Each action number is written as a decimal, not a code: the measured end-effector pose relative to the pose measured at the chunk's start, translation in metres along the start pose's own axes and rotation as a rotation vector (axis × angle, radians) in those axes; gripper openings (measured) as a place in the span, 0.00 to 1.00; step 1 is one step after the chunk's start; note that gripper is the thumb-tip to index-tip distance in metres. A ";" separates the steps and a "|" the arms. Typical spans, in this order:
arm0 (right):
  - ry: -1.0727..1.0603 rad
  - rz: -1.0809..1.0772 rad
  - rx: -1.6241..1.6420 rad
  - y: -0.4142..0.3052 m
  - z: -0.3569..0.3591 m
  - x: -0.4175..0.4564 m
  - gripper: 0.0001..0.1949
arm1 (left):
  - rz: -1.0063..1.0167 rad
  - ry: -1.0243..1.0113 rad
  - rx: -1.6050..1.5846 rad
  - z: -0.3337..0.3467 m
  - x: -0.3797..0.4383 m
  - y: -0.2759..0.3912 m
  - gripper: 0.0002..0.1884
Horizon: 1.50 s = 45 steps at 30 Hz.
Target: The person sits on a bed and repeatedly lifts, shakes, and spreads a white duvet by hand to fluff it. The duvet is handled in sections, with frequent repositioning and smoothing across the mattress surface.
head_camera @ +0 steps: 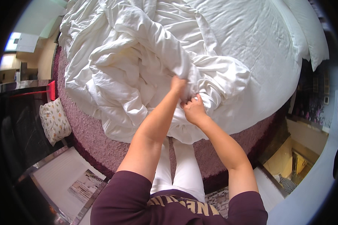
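Note:
A bunched white duvet or duvet cover point(115, 76) lies in a heap on the near left part of the bed, its folds spilling over the front edge. My left hand point(178, 85) grips a thick fold of it, slightly blurred. Just below and to the right, my right hand point(194, 109) pinches the same fabric between thumb and fingers. The fingertips of both hands are partly hidden in the cloth. Under the heap, a white fitted or flat sheet point(259, 67) covers the mattress to the right.
White pillows point(304, 33) lie at the far right end of the bed. A purple shaggy rug point(98, 140) is underfoot. To the left are a cactus-print cushion point(55, 121) and a red broom or dustpan point(52, 90). A dark-framed mirror point(291, 163) stands lower right.

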State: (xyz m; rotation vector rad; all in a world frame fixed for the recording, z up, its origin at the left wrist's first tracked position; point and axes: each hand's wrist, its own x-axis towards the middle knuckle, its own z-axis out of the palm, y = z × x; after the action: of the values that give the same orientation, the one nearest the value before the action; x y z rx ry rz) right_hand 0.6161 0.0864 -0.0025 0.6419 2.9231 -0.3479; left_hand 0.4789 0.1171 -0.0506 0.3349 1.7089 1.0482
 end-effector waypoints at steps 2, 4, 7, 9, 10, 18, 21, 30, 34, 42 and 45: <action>0.074 0.164 -0.110 0.008 -0.004 0.004 0.18 | 0.070 -0.131 -0.323 0.036 -0.024 0.043 0.21; 0.179 0.253 -0.088 0.013 -0.027 0.010 0.22 | 0.047 -0.439 -0.632 0.038 -0.007 0.054 0.21; 0.191 0.238 0.003 0.043 -0.016 0.004 0.20 | 0.285 -0.290 -0.049 0.027 -0.004 0.057 0.21; 0.097 0.209 -0.029 0.056 0.013 -0.002 0.16 | 0.360 -0.030 1.028 0.002 -0.013 0.056 0.25; 0.154 0.190 -0.099 0.050 0.018 0.002 0.16 | 0.481 0.120 1.323 -0.023 -0.014 0.047 0.26; 0.041 0.236 -0.032 0.040 0.026 0.004 0.22 | 0.314 0.809 1.768 -0.238 -0.007 0.080 0.30; 0.050 0.253 -0.041 0.032 0.023 0.005 0.24 | 0.282 0.581 1.734 -0.260 -0.022 0.069 0.14; 0.313 0.130 0.245 -0.085 -0.001 0.110 0.27 | 0.778 0.251 1.269 -0.216 -0.056 0.026 0.04; 0.273 0.178 0.617 -0.138 0.001 0.172 0.23 | 0.684 0.054 1.277 -0.242 -0.063 0.021 0.10; 0.189 0.406 0.430 -0.193 0.003 0.215 0.22 | 0.983 0.017 0.856 -0.308 -0.077 -0.013 0.09; 0.221 0.435 0.356 -0.204 0.009 0.210 0.22 | 0.907 0.220 0.657 -0.318 -0.073 0.003 0.07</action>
State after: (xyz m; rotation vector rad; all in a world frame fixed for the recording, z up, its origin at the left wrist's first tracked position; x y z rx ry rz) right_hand 0.3404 -0.0121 -0.0075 1.4162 2.8222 -0.7910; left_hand 0.2294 -0.0824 0.0172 1.5704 2.1206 1.1209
